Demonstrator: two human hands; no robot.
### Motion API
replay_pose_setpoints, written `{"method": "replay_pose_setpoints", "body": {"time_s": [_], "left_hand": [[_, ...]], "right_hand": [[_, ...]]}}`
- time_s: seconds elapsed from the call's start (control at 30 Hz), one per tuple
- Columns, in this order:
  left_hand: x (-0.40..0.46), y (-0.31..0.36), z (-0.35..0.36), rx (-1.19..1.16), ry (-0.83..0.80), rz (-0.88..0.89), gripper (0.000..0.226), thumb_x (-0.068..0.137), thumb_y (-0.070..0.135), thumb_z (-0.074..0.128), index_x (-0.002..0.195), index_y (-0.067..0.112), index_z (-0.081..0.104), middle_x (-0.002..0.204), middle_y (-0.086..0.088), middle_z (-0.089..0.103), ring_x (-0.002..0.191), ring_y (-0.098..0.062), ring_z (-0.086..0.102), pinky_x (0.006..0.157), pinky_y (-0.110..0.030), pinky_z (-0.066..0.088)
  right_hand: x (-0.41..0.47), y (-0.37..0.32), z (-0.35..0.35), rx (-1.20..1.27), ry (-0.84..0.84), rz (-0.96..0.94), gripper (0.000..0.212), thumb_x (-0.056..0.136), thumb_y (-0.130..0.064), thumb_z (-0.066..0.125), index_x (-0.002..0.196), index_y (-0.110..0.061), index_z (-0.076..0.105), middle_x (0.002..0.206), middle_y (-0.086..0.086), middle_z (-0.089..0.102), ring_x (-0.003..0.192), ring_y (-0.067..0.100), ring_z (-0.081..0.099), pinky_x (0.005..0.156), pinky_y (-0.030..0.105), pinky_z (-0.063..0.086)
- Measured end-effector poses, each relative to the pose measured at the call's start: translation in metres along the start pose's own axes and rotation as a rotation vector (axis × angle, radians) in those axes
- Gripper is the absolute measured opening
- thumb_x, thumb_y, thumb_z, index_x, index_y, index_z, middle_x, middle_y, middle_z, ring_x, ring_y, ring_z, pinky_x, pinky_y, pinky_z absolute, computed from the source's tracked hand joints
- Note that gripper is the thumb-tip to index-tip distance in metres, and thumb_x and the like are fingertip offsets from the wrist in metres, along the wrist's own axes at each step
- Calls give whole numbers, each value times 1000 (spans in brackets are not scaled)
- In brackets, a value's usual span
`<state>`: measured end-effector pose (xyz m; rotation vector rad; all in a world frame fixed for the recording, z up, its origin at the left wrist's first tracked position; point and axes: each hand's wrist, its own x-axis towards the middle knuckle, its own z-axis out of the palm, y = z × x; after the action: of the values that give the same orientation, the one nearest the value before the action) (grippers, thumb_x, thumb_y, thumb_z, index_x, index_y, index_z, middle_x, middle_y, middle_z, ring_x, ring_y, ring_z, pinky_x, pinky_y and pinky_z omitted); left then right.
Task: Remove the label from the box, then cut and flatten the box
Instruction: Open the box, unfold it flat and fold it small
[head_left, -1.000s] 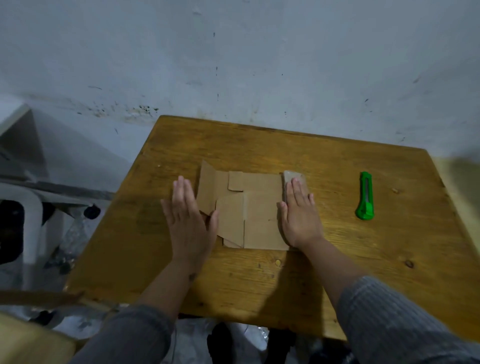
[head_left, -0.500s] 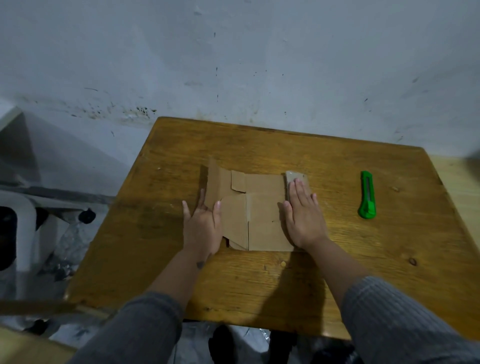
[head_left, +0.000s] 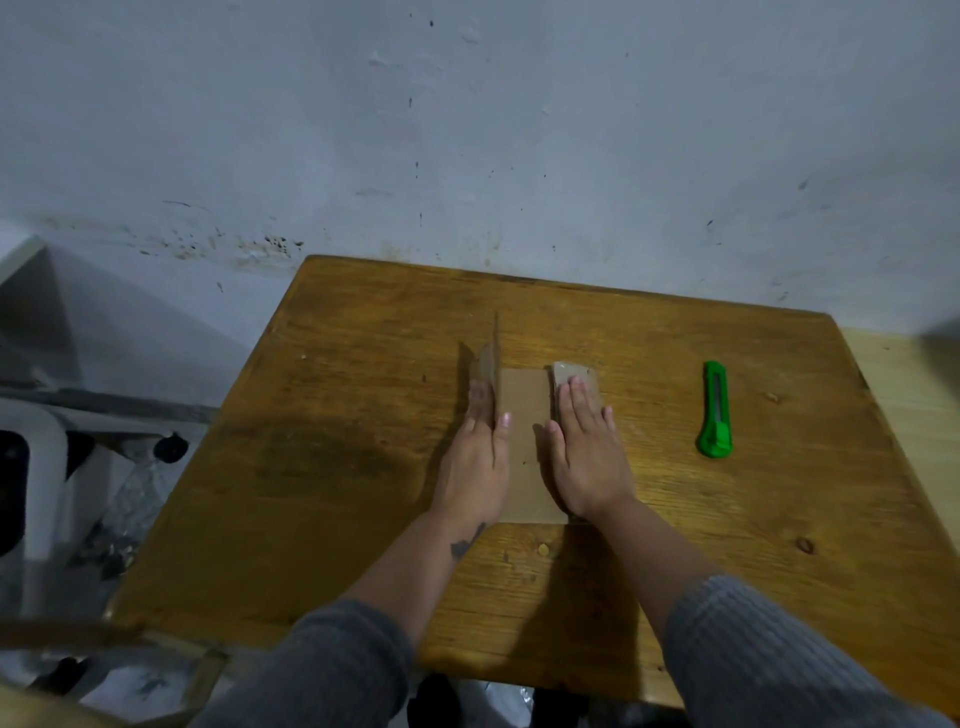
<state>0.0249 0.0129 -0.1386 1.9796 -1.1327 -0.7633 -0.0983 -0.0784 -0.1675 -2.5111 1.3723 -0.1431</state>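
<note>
Two grey sleeves reached over the near edge of the wooden desk (head_left: 322, 415). The left hand (head_left: 475, 462) gripped a raised side flap of the brown cardboard box (head_left: 524, 431); the right hand (head_left: 587, 452) lay open, palm down, on its right edge. The flattened box lay mid-desk, long axis pointing away toward the wall. A green utility knife (head_left: 716, 410) lay well apart to the right.
</note>
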Motion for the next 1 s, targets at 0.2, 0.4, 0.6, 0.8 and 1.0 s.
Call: {"method": "replay_pose_setpoints", "body": {"time_s": [0.2,0.4,0.6,0.8,1.0], "left_hand": [[5,6,20,194,-5,105,63,101,42,22,152,15,-5,160,0,-10,144,-6,-14,118,-26,-8],[11,-1,25,395,-73,127,72,99,47,30,152,13,-4,161,-1,-9,145,-9,-14,119,-28,-7],[12,-8,31,432,-40,235,78,95,57,27,152,10,4,160,-3,-2,145,-12,-12,120,-34,-6],[11,-9,38,472,0,255,94,85,71,-6,152,7,8,160,-6,3,147,-15,-6,117,-33,-7],[12,-8,41,525,-7,254,92,83,65,-20,151,11,10,160,-5,5,147,-12,-5,118,-33,-6]], "right_hand": [[-1,3,-3,101,24,-38,61,94,-38,5,150,-14,3,159,-1,-1,140,3,-13,117,32,-6],[-1,7,-7,214,14,-73,54,100,-23,21,149,-9,4,159,2,0,139,4,-12,116,32,-9],[-8,17,-7,650,128,-31,48,102,-13,26,146,-15,7,153,-5,8,143,8,2,120,34,-2],[-9,15,-20,724,98,1,47,102,-17,24,148,-15,14,149,-13,7,144,6,5,119,28,-1],[-7,18,-13,400,48,-78,55,102,-36,17,150,-21,-4,158,-7,-10,142,2,-17,116,36,-12]]}}
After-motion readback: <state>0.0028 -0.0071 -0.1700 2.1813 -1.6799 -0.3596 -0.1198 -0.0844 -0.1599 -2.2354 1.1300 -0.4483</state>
